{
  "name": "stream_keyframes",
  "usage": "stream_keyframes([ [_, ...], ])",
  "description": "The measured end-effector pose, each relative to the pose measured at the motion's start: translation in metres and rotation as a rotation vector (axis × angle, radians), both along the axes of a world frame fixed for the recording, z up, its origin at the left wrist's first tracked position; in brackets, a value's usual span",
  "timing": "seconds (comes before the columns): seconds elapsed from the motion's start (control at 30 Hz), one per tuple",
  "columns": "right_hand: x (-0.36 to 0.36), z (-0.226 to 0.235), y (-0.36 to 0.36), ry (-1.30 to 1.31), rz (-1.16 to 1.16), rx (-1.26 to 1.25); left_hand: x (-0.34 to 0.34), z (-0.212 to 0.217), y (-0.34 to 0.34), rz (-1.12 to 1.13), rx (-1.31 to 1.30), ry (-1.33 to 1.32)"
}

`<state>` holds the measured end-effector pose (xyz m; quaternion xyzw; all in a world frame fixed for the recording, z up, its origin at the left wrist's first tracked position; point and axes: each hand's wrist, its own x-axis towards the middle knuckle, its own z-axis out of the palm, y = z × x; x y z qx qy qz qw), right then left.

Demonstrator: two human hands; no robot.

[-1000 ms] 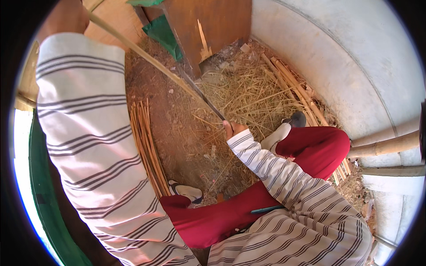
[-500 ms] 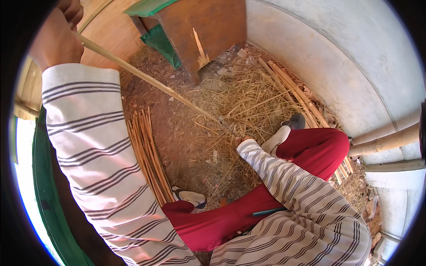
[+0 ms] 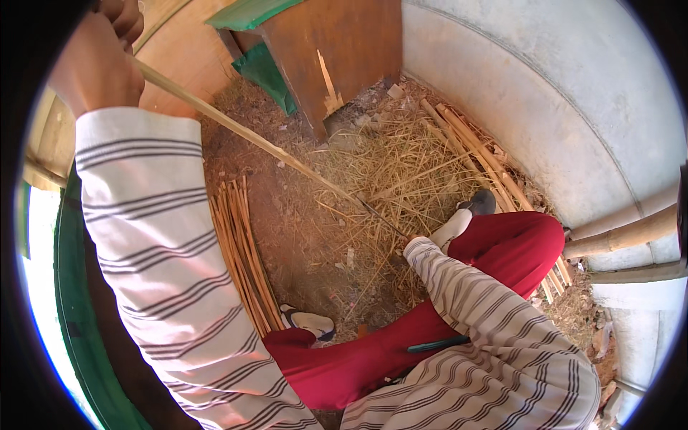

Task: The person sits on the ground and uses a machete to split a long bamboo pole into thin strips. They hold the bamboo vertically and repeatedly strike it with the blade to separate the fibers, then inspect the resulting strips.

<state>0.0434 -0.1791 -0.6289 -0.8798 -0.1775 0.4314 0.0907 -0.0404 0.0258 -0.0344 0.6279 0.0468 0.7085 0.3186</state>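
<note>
High at the upper left, my left hand (image 3: 104,61) is closed around a long pale bamboo strip (image 3: 251,135). The strip slants down to the right across the view, over the ground. My right hand (image 3: 413,238), low near the bent right knee, is closed around the end of a thin dark knife (image 3: 383,220); its handle is hidden in the fist. The blade lies in line with the strip's lower end and seems to touch it; the exact contact is too small to tell. Pale shavings (image 3: 401,168) cover the ground beyond the right hand.
A bundle of split strips (image 3: 244,251) lies at the left. Longer bamboo pieces (image 3: 476,147) lie along the pale wall (image 3: 530,79) at the right. A brown wooden box (image 3: 344,57) with a green top stands at the back. Bamboo poles (image 3: 623,233) jut in at the right.
My right hand has moved a little right and down, and more of the dark blade shows. The left hand keeps hold of the strip; the whole view has shifted slightly.
</note>
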Motion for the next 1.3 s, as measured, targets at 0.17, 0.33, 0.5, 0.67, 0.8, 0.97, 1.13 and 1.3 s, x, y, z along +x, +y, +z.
stream_keyframes([
  [0.17, -0.001, 0.000, 0.014, 0.023, -0.050, 0.045, -0.007, 0.001, -0.003, 0.040, -0.083, 0.008],
  [0.33, 0.004, -0.001, 0.010, 0.026, -0.089, 0.038, -0.018, -0.004, 0.014, -0.089, -0.160, 0.002],
  [0.5, 0.000, 0.003, 0.010, 0.034, -0.078, 0.035, -0.035, 0.003, 0.015, -0.122, -0.172, -0.011],
  [0.67, -0.001, -0.001, 0.008, 0.032, -0.082, 0.021, -0.042, 0.002, 0.009, -0.148, -0.174, 0.015],
  [0.8, -0.003, -0.004, 0.009, 0.026, -0.102, 0.021, -0.055, 0.001, 0.002, -0.149, -0.182, 0.000],
  [0.97, -0.002, -0.003, 0.017, -0.005, -0.139, 0.075, -0.068, -0.001, 0.009, -0.118, -0.200, -0.042],
  [1.13, -0.022, 0.018, 0.026, -0.223, -0.170, 0.387, -0.063, 0.001, 0.009, -0.145, -0.201, -0.089],
  [1.3, -0.035, 0.158, 0.047, -0.369, -0.146, 0.895, -0.046, -0.002, 0.005, -0.145, -0.194, -0.115],
])
